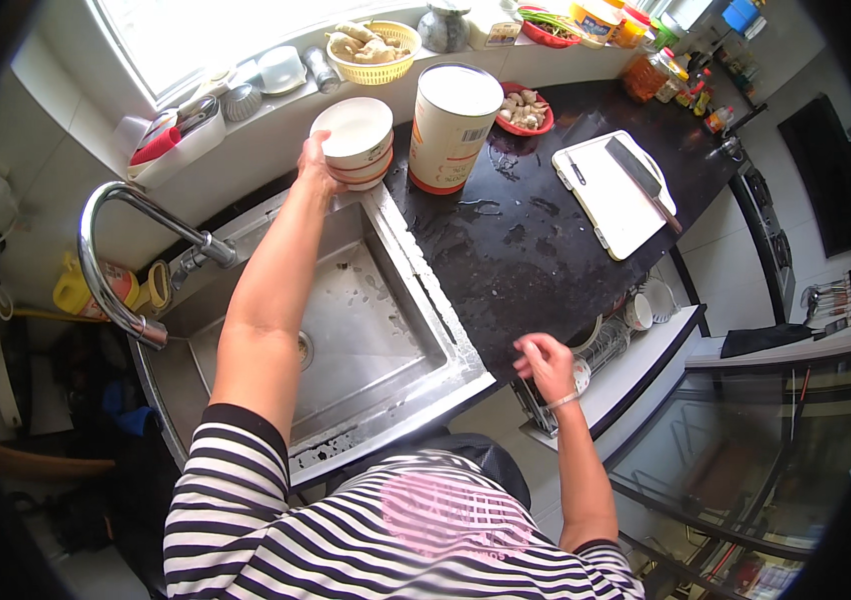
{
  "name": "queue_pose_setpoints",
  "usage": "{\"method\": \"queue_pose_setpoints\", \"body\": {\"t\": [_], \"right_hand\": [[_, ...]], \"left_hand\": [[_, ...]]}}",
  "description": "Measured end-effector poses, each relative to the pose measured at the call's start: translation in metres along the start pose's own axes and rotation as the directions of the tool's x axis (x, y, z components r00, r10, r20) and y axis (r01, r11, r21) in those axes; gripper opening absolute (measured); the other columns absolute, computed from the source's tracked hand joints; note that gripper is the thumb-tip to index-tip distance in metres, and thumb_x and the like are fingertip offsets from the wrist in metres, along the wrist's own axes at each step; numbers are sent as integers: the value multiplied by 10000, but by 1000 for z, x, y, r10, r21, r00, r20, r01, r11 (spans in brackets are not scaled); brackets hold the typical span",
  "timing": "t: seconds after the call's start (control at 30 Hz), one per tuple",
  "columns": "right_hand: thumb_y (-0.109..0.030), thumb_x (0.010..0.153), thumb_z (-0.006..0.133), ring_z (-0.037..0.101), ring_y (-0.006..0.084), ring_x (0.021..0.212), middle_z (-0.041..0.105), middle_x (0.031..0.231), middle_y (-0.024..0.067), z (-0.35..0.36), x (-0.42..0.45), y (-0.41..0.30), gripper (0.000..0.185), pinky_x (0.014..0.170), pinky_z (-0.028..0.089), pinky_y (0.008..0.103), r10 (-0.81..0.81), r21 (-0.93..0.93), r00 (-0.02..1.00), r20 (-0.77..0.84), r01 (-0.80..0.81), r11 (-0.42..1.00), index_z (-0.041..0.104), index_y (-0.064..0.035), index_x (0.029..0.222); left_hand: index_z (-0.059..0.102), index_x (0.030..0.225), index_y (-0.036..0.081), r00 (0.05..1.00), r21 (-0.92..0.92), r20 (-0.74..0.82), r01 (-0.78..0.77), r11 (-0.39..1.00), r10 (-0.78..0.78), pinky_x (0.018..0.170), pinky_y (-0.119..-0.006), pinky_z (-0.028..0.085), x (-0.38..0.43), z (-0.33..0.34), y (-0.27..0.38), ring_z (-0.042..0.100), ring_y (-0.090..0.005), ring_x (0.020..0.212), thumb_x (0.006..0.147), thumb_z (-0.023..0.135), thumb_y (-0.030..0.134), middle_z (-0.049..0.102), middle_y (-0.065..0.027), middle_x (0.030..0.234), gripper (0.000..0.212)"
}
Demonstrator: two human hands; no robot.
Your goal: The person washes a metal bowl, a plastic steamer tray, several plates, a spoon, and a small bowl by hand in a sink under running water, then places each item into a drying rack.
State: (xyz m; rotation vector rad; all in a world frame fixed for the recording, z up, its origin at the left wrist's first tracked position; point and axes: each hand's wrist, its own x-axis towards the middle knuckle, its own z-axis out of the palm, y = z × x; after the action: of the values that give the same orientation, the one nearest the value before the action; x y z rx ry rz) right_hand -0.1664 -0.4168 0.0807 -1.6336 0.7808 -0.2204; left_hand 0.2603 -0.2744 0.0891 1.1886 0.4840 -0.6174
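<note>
My left hand (314, 166) grips a stack of white bowls (354, 135) with orange-red bands, its thumb at the top bowl's rim. The stack is at the back right corner of the stainless steel sink (365, 300); whether it rests there or is held just above, I cannot tell. Right of the bowls stands a tall cardboard canister (449, 135) with a white top. My right hand (545, 364), slightly blurred, is empty with loosely bent fingers. It hovers by the front edge of the black countertop (500, 277), near a pulled-out dish basket (609, 349).
A chrome faucet (107, 217) arches over the sink's left side. On the counter lies a white cutting board (605, 202) bearing a cleaver (635, 169) and a small knife (578, 169). A red basket of garlic (524, 111) sits behind. The windowsill holds a yellow basket of ginger (373, 71).
</note>
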Motion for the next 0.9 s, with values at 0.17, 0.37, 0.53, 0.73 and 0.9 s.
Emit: {"method": "queue_pose_setpoints", "body": {"t": [0.17, 0.37, 0.53, 0.73, 0.9], "right_hand": [[-182, 825, 559, 587, 135, 744, 585, 918, 89, 106, 101, -67, 276, 526, 509, 230, -60, 302, 935, 350, -52, 952, 537, 14, 1018], [-477, 646, 675, 183, 353, 1256, 200, 1359, 175, 194, 209, -131, 972, 873, 364, 537, 43, 441, 904, 426, -249, 863, 144, -47, 1337], [-446, 650, 639, 390, 325, 1126, 351, 1275, 125, 225, 246, -135, 776, 821, 396, 548, 170, 364, 914, 369, -311, 878, 287, -146, 1274], [-176, 603, 504, 534, 268, 908, 470, 1006, 101, 229, 235, -138, 568, 582, 516, 436, 66, 384, 934, 351, -208, 899, 349, -141, 1148], [-115, 602, 475, 485, 222, 901, 458, 981, 83, 239, 195, -129, 545, 595, 513, 371, -98, 422, 930, 354, -65, 904, 372, -118, 1138]], "left_hand": [[376, 1249, 143, 978, 77, 198, -90, 993, 73, 830, -528, 292, 13, -37, 7, 300, -278, 1168, 673, 526, 462, 361, -105, 1277, 675], [358, 1255, 156, 927, 149, 371, -112, 983, 50, 849, -507, 272, 3, -22, 9, 273, -280, 1186, 674, 512, 496, 305, -86, 1332, 691], [332, 1272, 128, 902, 111, 426, -132, 985, 73, 886, -612, 208, 18, -36, 4, 259, -315, 1211, 654, 540, 484, 319, -110, 1312, 743], [394, 1197, 63, 889, 25, 455, -70, 997, 51, 843, -542, 366, 24, -46, -9, 438, -316, 1067, 662, 546, 388, 467, -139, 1153, 644], [436, 1121, -28, 896, -178, 400, -129, 976, 191, 849, -362, 421, -12, -78, -34, 525, -273, 961, 706, 543, 259, 530, -158, 1041, 515]]}}
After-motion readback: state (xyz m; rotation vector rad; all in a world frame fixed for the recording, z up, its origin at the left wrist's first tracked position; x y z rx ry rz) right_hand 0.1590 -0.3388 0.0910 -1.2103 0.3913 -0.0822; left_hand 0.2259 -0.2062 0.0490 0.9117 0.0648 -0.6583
